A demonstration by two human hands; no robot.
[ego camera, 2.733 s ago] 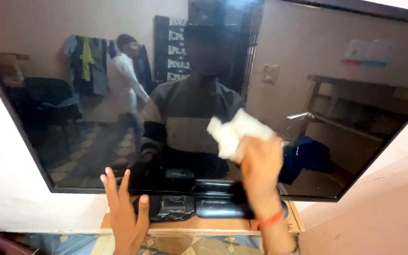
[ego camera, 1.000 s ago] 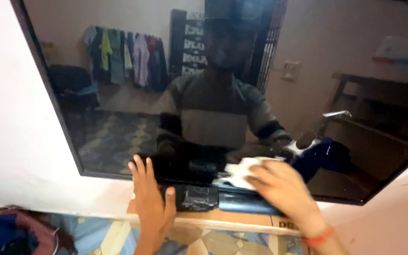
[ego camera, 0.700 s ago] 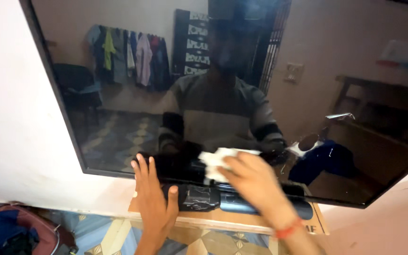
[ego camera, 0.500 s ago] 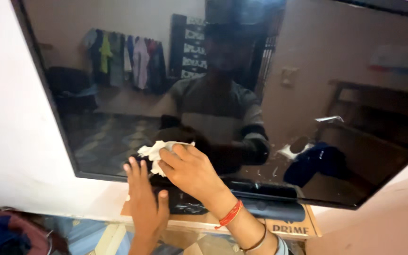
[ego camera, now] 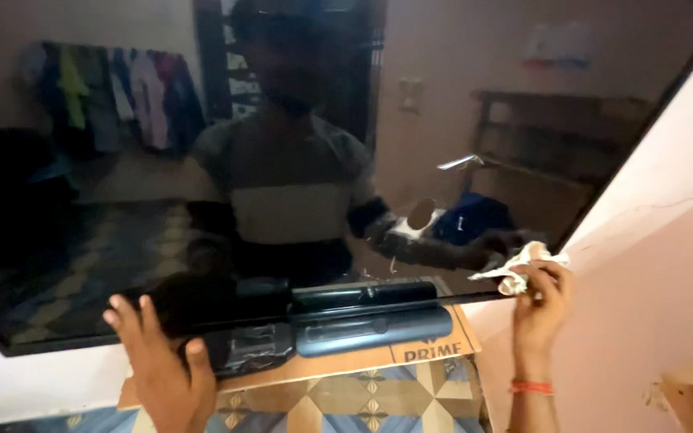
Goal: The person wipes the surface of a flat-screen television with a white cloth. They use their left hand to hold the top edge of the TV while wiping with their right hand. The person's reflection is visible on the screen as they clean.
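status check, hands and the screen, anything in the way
Left hand flat on television screen bottom edge. Right hand grips white cloth at lower right corner. Nothing in the way.

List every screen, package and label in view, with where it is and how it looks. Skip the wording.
Television screen: wall-mounted, fills most of the view; wide, black, glossy, switched off, mirroring the room.
Cardboard sheet: flat on the shelf under the screen's lower edge; brown, dark print at its right corner.
Dark box: long, blue-black, lying on the cardboard.
Left hand rests on the screen's lower edge; right hand presses a white cloth to its lower right corner.
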